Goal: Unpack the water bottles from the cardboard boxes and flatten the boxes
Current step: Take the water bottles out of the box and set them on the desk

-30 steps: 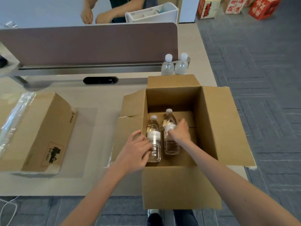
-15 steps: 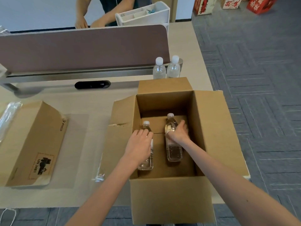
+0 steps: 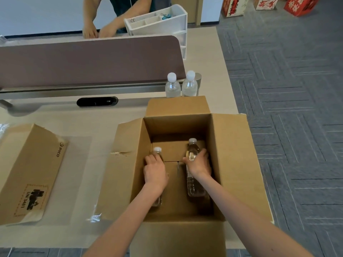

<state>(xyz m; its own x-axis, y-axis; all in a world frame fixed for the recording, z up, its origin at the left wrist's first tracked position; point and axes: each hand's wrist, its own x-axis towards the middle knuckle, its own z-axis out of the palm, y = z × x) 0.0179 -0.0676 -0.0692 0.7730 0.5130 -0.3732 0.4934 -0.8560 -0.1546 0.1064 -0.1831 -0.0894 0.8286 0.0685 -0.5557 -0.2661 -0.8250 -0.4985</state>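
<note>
Two hands reach into the open box [image 3: 232, 164] on the counter [image 3: 92, 123]; the left hand [image 3: 155, 171] has its fingers curled round the left bottle [image 3: 157, 150] just under the cap (the body is mostly hidden); the right hand [image 3: 199, 166] has its fingers wrapped round the right bottle [image 3: 194, 186]. Both are inside the box, caps up; a pair of bottles [image 3: 173, 88] stands just behind it; a second box [image 3: 31, 169] lies well to the left.

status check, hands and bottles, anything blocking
Left hand grips left bottle, right hand grips right bottle. Both upright inside open cardboard box. Two bottles stand on desk behind it. Nothing blocking the lift.
</note>
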